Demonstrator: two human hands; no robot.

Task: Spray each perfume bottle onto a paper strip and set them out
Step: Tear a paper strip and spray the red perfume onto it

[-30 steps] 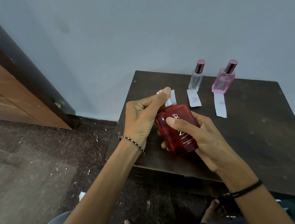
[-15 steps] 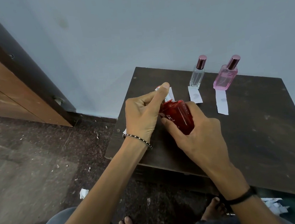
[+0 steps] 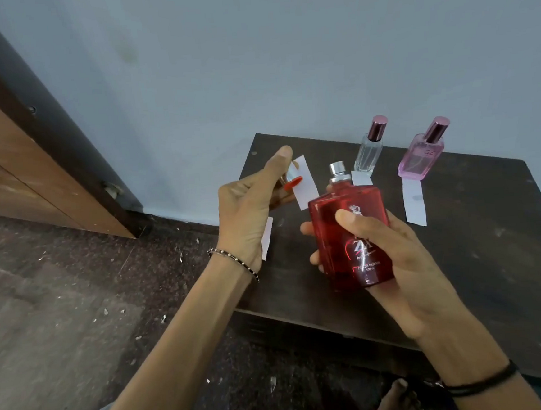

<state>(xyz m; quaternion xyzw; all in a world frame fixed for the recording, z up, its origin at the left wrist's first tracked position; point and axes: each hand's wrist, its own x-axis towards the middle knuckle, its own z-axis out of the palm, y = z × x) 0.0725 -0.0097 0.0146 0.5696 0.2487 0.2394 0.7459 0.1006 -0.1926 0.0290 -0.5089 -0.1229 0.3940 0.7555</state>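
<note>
My R hand (image 3: 396, 259) was wrapped round the red perfume bottle (image 3: 334, 248), sprayer bare; L hand (image 3: 247, 213) pinched the cap (image 3: 291, 180) w/ thumb & fingers.

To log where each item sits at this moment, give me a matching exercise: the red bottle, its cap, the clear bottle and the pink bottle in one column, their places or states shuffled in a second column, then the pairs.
Column one
1. red bottle
2. cap
3. clear bottle
4. pink bottle

Column two
A. stands capped on the table, rightmost
B. held in the left hand
C. stands capped, left of another standing bottle
D. gripped in the right hand, nozzle bare

Pairs: 1-D, 2-B, 3-C, 4-A.
</note>
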